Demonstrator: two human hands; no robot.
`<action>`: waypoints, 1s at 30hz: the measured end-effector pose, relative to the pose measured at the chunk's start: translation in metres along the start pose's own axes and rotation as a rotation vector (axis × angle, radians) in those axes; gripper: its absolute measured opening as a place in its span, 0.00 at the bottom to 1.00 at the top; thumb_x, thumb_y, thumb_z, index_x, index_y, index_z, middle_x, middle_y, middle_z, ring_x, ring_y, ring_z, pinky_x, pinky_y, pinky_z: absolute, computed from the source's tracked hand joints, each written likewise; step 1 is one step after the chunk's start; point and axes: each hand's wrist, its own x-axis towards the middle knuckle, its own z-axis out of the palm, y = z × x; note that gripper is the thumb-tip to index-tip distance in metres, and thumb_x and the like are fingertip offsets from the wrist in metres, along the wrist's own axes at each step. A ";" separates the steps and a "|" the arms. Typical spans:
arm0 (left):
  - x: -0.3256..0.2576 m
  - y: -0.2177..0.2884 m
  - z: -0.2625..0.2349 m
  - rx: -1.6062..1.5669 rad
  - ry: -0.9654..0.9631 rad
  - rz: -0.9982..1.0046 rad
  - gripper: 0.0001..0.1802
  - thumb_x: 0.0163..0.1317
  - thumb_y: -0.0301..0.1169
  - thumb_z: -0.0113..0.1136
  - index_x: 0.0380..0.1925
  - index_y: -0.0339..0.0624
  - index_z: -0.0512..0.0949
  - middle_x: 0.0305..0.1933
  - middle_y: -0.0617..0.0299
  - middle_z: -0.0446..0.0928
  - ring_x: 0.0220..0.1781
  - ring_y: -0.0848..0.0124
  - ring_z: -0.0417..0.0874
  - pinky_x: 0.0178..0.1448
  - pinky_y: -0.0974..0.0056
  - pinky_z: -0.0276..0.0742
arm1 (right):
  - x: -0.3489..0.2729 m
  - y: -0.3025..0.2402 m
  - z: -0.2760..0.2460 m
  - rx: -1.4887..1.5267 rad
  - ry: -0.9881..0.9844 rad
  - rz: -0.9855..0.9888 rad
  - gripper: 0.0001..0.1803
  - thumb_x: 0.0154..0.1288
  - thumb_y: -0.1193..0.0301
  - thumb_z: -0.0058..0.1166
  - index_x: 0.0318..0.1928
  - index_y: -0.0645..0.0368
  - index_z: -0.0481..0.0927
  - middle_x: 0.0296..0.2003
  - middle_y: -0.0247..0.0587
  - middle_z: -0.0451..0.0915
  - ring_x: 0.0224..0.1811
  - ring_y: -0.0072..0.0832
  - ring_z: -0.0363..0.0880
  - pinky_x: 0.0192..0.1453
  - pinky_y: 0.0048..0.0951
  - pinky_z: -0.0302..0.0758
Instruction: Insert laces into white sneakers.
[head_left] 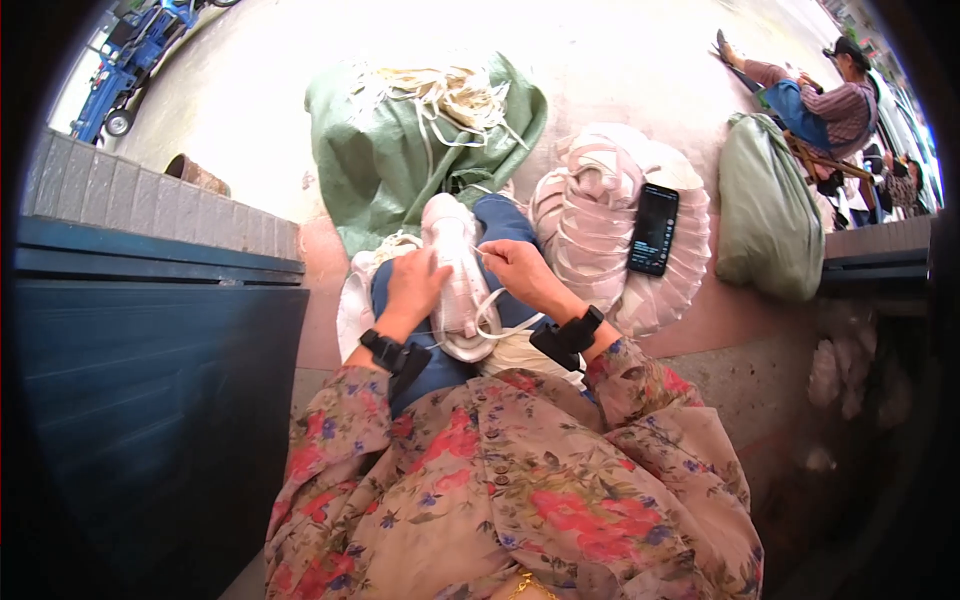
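Observation:
A pale, whitish shoe (pixel 452 222) lies lengthwise across my lap, between my blue-trousered legs. My left hand (pixel 413 285) grips its left side, with bent fingers on the lacing area. Just to the right of the shoe, my right hand (pixel 522 272) is closed in a pinch on a white shoelace (pixel 488 308). A loop of the lace hangs below that hand, beside the shoe's near end. The fingertips of both hands are small in view, so the exact eyelet cannot be made out. More white laces or pale cloth (pixel 530 356) lie at my lap's right side.
Ahead stands a green woven sack (pixel 370 150) with a bundle of cream laces (pixel 445 95) on top. To the right, nested white shoe parts (pixel 580 215) carry a black phone (pixel 653 230). Beyond are a full green bag (pixel 765 215) and a seated person (pixel 840 105). A blue panel (pixel 150 400) borders the left.

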 end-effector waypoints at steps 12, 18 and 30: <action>0.016 0.012 -0.003 -0.067 -0.110 -0.169 0.16 0.43 0.37 0.64 0.22 0.33 0.75 0.27 0.46 0.73 0.33 0.51 0.75 0.37 0.55 0.70 | 0.010 0.008 0.026 -0.412 0.059 -0.015 0.13 0.58 0.66 0.43 0.30 0.63 0.77 0.31 0.52 0.76 0.34 0.47 0.75 0.39 0.43 0.71; 0.017 0.011 0.003 -0.055 -0.025 -0.127 0.13 0.44 0.35 0.63 0.22 0.35 0.77 0.21 0.51 0.75 0.24 0.58 0.77 0.31 0.61 0.71 | 0.013 0.004 0.028 -0.503 0.052 -0.025 0.11 0.57 0.67 0.44 0.29 0.61 0.76 0.30 0.49 0.75 0.33 0.46 0.75 0.38 0.43 0.71; 0.014 0.008 0.006 -0.100 0.022 -0.098 0.13 0.44 0.34 0.63 0.21 0.34 0.75 0.20 0.51 0.73 0.24 0.59 0.75 0.30 0.61 0.69 | 0.018 0.007 0.032 -0.626 0.021 -0.173 0.08 0.56 0.70 0.45 0.26 0.61 0.74 0.26 0.47 0.73 0.30 0.44 0.74 0.35 0.40 0.71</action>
